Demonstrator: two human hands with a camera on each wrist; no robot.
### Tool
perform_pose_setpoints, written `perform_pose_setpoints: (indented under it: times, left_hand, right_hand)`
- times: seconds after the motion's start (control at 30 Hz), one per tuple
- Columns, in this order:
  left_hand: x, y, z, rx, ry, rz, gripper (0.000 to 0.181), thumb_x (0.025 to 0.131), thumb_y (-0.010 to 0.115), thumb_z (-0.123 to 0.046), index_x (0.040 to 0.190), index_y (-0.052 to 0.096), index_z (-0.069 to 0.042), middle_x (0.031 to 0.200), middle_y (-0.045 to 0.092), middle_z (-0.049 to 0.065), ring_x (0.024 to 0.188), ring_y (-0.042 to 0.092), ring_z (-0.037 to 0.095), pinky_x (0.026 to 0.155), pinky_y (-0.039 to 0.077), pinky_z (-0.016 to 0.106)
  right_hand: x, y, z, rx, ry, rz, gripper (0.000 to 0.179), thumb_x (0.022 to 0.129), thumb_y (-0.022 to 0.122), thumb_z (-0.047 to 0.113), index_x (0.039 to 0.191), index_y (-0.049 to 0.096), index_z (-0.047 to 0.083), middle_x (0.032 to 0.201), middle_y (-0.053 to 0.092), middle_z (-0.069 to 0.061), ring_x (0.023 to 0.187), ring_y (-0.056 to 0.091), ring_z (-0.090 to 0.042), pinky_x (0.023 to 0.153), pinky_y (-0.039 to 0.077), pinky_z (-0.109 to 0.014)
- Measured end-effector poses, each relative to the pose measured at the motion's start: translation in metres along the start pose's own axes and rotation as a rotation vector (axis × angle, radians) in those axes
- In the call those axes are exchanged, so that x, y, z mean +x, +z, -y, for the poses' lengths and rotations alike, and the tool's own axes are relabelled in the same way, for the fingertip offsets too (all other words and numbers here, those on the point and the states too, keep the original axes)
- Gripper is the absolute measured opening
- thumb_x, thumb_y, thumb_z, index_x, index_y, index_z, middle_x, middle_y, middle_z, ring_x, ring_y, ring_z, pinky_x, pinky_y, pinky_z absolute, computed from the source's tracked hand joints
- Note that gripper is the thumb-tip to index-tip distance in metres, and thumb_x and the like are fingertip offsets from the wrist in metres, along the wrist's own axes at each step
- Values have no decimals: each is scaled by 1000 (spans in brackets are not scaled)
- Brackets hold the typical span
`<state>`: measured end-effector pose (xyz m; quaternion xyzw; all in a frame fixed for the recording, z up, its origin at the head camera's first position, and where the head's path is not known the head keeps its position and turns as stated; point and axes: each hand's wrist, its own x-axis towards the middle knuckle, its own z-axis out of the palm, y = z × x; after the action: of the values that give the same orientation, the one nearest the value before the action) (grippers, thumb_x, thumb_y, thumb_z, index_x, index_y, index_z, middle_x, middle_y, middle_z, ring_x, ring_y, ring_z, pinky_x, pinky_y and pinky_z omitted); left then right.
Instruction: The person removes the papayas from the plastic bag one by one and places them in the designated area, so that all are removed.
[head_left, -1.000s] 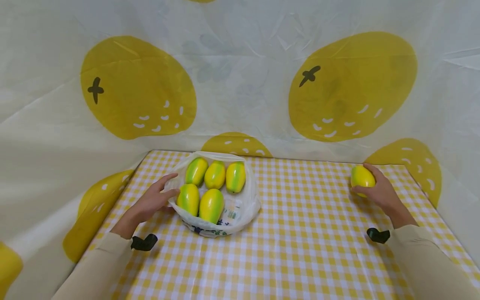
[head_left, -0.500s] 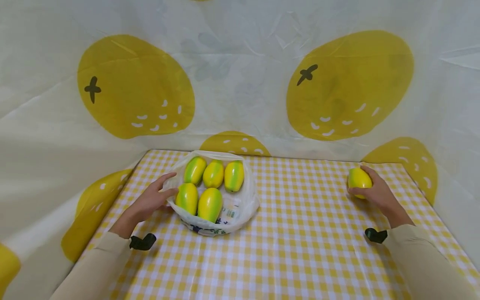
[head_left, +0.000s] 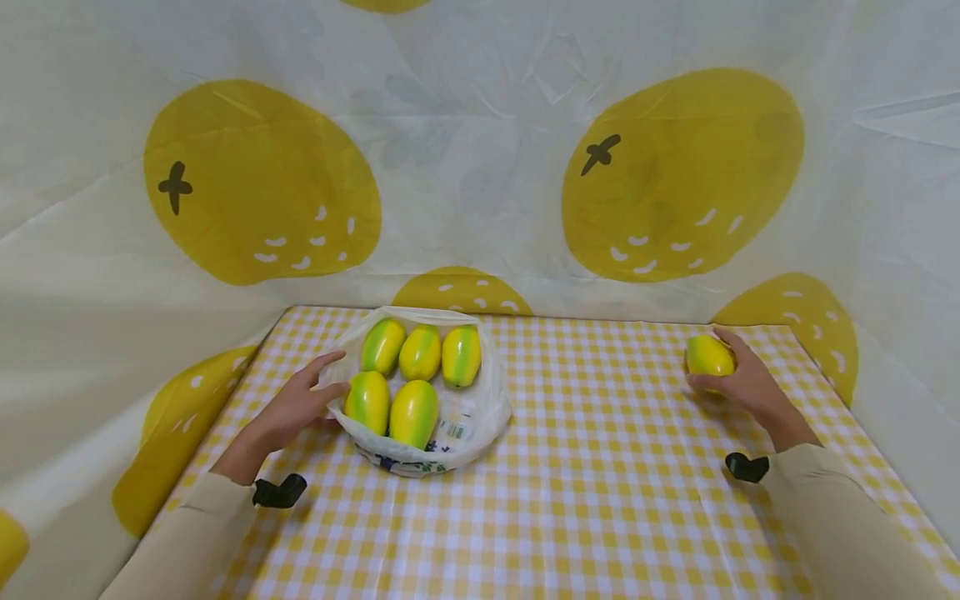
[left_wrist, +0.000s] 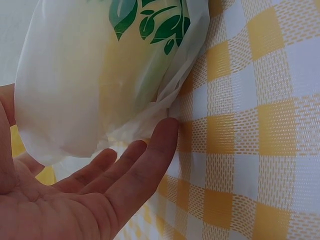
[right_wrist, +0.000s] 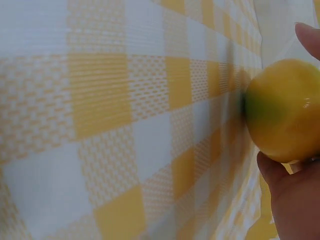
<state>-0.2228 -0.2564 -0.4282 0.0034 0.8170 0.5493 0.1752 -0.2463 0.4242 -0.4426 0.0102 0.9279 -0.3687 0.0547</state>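
Note:
A white plastic bag [head_left: 491,408] stands wide open on the left half of the table, with several yellow-green mangoes [head_left: 420,352] lying inside. My left hand [head_left: 296,400] is at the bag's left side, its fingers loosely extended. In the left wrist view, the fingers [left_wrist: 142,175] lie along the bag's outside, low beside the tablecloth; the thumb is mostly hidden. Far to the right, my right hand [head_left: 753,383] holds a single mango [head_left: 708,357] between thumb and fingers. The right wrist view shows that mango [right_wrist: 287,112] close to the cloth; whether it touches is unclear.
A yellow-and-white checked tablecloth [head_left: 600,467] covers the table. Behind it and at the sides hangs a pale curtain [head_left: 472,192] printed with large yellow fruit. Dark wrist-camera mounts [head_left: 279,492] sit by both sleeves.
The head view has shifted slightly. The mango in my right hand has tilted a little within the grip. My left hand and the bag keep their places relative to each other.

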Motion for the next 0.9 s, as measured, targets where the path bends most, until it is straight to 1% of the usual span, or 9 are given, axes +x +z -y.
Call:
perform_pose_setpoints:
  times: [0.1,0.17,0.23,0.3,0.47,0.53,0.63,0.73,0.9]
  left_hand:
    - [0,0,-1,-2,0,2,74,108,58,-29,169,16,-18,171,-5,33,94,71,23,86,64,44]
    - [-1,0,-1,2,-2,2,75,108,58,-30,169,16,-18,171,-4,33,94,71,23,87,64,45]
    - [-1,0,-1,7,-5,5,75,108,58,-31,169,15,-18,171,-5,33,95,71,23,87,64,45]
    - [-1,0,-1,9,-7,6,75,108,58,-31,169,15,-19,171,-5,33,98,71,23,88,64,45]
    - [0,0,0,7,-8,7,76,108,58,-32,169,16,-19,171,-5,32,105,69,25,89,64,46]
    - [-1,0,-1,5,-9,7,75,108,58,-31,169,16,-19,171,-4,32,106,69,26,89,64,46]
    - [-1,0,-1,9,-10,4,75,108,58,-31,169,16,-18,171,-3,32,107,68,26,88,64,46]
    - [-2,0,-1,14,-9,3,75,108,58,-31,169,16,-18,171,-3,33,109,68,26,88,64,46]
    - [-2,1,-2,14,-12,4,75,108,58,-31,169,16,-18,171,-2,33,108,67,26,88,64,45]
  right_hand:
    - [-1,-3,2,-18,-13,-13,107,97,74,35,167,-1,4,166,7,-41,140,30,-62,100,42,-70]
    - [-2,-4,4,-30,-24,-18,107,97,74,36,167,0,3,167,3,-40,145,21,-65,104,36,-77]
    - [-3,-5,6,-38,-45,-26,107,97,74,35,167,2,0,168,1,-40,145,20,-66,104,35,-79]
    - [-4,-5,8,-45,-81,-50,106,96,75,33,165,4,-4,167,3,-40,143,22,-66,103,35,-78]
    - [-4,-3,17,-48,-195,-155,101,91,80,23,162,15,-9,163,17,-42,144,21,-66,108,27,-81]
    - [-3,-2,22,-47,-214,-175,100,91,80,21,162,16,-9,163,18,-42,146,17,-66,110,22,-82]
    - [-3,0,33,-56,-206,-163,101,93,79,24,164,14,-7,165,14,-41,148,14,-65,111,20,-83]
    - [-5,2,46,-74,-186,-118,102,95,77,26,165,10,-4,168,6,-39,150,10,-64,111,20,-83]
    - [-10,7,65,-49,-182,-68,102,96,77,26,166,7,-1,170,2,-36,152,9,-63,110,21,-83]
